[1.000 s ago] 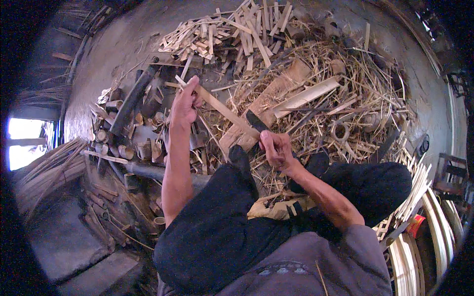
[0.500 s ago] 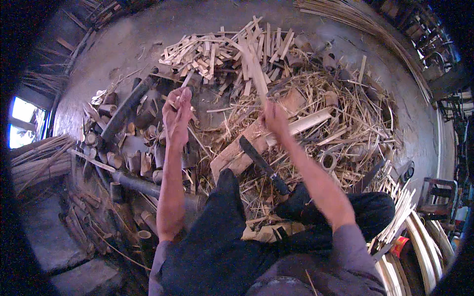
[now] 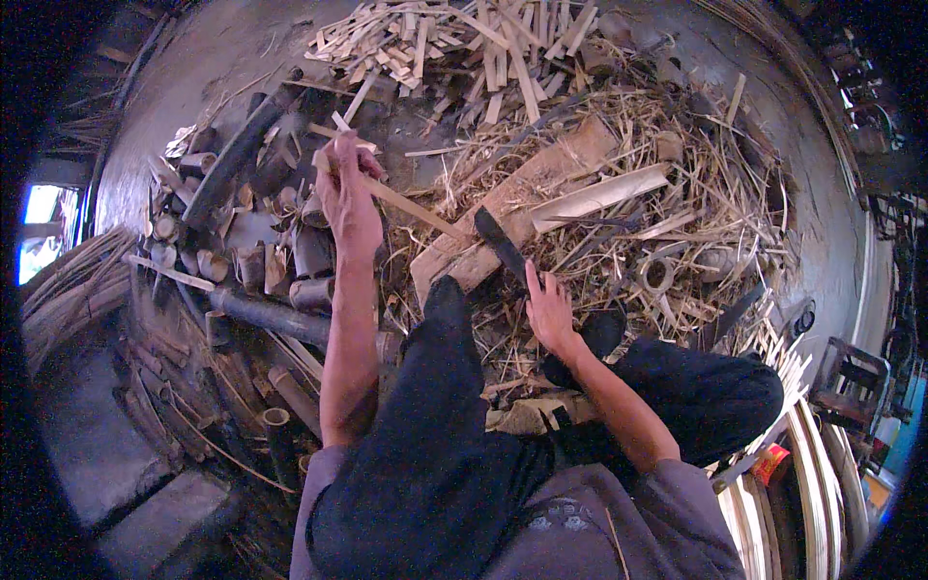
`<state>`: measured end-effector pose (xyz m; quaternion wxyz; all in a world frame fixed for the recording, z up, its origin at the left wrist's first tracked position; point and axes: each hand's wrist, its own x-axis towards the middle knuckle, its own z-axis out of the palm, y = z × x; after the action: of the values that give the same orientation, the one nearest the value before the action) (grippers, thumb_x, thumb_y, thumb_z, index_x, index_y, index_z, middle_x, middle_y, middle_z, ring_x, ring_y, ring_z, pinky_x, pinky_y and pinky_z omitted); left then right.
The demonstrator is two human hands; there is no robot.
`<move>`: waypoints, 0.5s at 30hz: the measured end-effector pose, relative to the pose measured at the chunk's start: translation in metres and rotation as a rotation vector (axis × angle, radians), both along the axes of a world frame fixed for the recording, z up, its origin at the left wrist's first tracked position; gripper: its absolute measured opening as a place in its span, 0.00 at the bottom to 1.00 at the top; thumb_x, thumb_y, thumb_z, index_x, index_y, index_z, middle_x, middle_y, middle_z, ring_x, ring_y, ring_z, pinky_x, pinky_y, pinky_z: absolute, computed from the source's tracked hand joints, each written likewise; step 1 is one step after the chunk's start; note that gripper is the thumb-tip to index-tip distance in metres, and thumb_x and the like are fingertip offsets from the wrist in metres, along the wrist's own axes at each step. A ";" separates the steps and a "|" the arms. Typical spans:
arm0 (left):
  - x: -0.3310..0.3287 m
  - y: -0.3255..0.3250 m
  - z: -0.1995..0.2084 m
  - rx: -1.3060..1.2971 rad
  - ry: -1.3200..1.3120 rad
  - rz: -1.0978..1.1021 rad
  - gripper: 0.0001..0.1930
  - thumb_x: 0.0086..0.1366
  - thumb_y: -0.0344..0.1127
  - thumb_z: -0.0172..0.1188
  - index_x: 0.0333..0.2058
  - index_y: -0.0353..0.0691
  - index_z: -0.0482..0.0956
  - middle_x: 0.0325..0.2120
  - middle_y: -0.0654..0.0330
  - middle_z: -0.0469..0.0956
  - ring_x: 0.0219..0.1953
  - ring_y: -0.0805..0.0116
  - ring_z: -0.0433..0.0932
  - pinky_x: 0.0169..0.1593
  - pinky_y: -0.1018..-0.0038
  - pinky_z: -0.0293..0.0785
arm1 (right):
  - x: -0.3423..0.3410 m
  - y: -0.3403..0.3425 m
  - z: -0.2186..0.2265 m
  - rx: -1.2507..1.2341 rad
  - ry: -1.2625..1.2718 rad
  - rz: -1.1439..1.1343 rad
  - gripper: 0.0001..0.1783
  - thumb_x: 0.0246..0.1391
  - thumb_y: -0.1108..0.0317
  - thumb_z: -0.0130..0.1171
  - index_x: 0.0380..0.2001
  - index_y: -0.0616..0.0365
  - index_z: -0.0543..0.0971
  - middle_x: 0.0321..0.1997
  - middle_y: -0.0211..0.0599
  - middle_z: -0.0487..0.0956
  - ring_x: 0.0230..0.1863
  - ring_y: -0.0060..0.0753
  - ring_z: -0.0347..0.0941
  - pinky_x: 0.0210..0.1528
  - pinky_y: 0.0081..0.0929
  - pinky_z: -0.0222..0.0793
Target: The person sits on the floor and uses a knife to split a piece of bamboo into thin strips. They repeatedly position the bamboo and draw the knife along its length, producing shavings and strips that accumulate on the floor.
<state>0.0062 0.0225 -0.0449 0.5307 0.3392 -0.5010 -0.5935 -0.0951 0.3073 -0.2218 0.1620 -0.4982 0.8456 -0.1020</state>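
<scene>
My left hand (image 3: 351,198) is closed round a thin bamboo strip (image 3: 416,208). The strip slants down to the right, its far end over a thick wooden block (image 3: 570,155). A long dark-bladed knife (image 3: 498,240) lies slanted across the block's near edge. My right hand (image 3: 551,309) lies over the knife's handle end, fingers stretched forward and slightly apart; the handle is mostly hidden beneath it. A split bamboo piece (image 3: 599,198), pale inside, rests across the block to the right of the knife.
Cut bamboo slats (image 3: 416,43) are heaped at the far side. Shavings (image 3: 715,203) surround the block on the right. Short bamboo sections (image 3: 314,251) stand and lie at left, beside a dark pole (image 3: 271,314). Long pale strips (image 3: 807,464) lie at lower right.
My right hand has let go of a flat bamboo slat at the far heap and come back to the knife. My left hand's strip has swung toward the block. The view has tilted.
</scene>
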 end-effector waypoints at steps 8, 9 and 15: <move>-0.001 0.028 -0.025 0.279 0.378 -0.161 0.30 0.67 0.64 0.36 0.34 0.39 0.69 0.22 0.66 0.62 0.26 0.74 0.59 0.33 0.77 0.56 | -0.035 0.000 0.021 -0.044 -0.728 -0.102 0.19 0.48 0.72 0.57 0.46 0.58 0.73 0.31 0.40 0.74 0.31 0.34 0.74 0.35 0.35 0.71; -0.015 0.031 -0.033 0.264 0.321 -0.183 0.31 0.66 0.65 0.35 0.32 0.40 0.68 0.22 0.66 0.62 0.26 0.75 0.58 0.33 0.77 0.55 | -0.048 0.000 0.039 0.004 -0.992 -0.205 0.14 0.49 0.73 0.57 0.42 0.58 0.75 0.27 0.35 0.74 0.28 0.29 0.74 0.31 0.32 0.71; -0.031 0.057 -0.016 0.180 0.467 -0.338 0.24 0.69 0.59 0.39 0.29 0.42 0.65 0.22 0.66 0.59 0.27 0.74 0.57 0.36 0.74 0.55 | -0.033 0.017 0.010 -0.282 -0.295 -0.051 0.27 0.54 0.60 0.56 0.55 0.57 0.66 0.40 0.58 0.75 0.43 0.55 0.73 0.47 0.45 0.69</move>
<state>-0.0247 0.0794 -0.0610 0.4929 0.1511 -0.3602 -0.7775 -0.1276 0.3245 -0.2114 0.2101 -0.4741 0.8025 -0.2952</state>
